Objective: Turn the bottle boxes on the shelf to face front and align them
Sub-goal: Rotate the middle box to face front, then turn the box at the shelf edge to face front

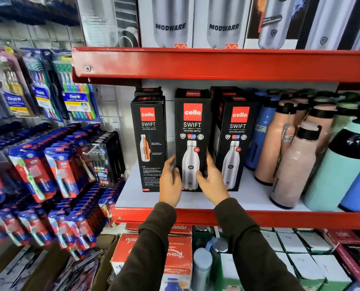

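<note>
Standing between both hands, middle bottle box (192, 131), left hand (170, 183), right hand (213, 183)

A retail shop aisle. Red metal shelving (217, 64) carries rows of identical black cardboard bottle boxes (192, 139) at centre, with loose pastel plastic bottles (288, 164) at three o'clock. At nine o'clock, blister-packed toothbrushes (48, 164) hang on a white wire grid (111, 106). White boxed steel flasks (168, 22) stand at twelve o'clock.

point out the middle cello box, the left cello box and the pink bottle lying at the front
middle cello box (192, 124), head view, on the SWIFT lettering
left cello box (148, 124), head view, on its printed face
pink bottle (290, 166), head view, on its speckled body
</note>
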Tool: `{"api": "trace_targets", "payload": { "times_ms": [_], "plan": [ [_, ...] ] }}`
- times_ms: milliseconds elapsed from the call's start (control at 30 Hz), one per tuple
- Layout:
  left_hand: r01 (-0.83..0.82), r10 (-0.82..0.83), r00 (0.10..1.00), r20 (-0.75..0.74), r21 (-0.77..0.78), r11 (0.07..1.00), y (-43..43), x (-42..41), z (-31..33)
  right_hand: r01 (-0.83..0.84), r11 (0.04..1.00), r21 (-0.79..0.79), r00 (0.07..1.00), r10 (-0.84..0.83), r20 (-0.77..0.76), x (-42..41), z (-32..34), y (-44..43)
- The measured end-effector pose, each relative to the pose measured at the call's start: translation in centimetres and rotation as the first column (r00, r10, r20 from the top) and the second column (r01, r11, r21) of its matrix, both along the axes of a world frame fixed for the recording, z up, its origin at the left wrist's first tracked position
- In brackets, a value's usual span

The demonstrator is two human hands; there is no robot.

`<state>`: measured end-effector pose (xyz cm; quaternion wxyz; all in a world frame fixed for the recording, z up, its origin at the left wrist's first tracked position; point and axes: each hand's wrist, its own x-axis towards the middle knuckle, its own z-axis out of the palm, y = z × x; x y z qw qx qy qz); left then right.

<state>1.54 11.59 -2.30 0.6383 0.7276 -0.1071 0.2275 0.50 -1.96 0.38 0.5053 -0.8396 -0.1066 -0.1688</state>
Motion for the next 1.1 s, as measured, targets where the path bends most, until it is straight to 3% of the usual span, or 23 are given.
{"api": "trace_targets", "payload": {
  "times_ms": [600, 800, 933, 1100],
  "plan": [
    [-0.145, 0.152, 0.986, -0.069, 0.100, 0.984, -1.1, 0.2, 0.1, 0.138, 0.990, -0.042, 0.990, -0.139, -0.031, 1.7, -1.7, 1.0],
    [-0.169, 0.178, 0.983, -0.051, 0.146, 0.975, -1.2, -0.2, -0.3, 0.219, 0.975, 0.044, 0.972, -0.222, 0.071, 1.2, -2.4, 1.2],
    [-0.238, 0.238, 0.971, 0.012, 0.034, 0.971, -0.5, -1.1, -0.5, 0.307, 0.931, 0.196, 0.922, -0.342, 0.182, 0.0, -2.4, 1.3],
    [-0.323, 0.318, 0.927, 0.199, -0.009, 0.946, 1.5, -2.7, 0.3, 0.252, 0.925, 0.284, 0.874, -0.344, 0.345, -1.6, -1.3, 3.5]
  ]
}}
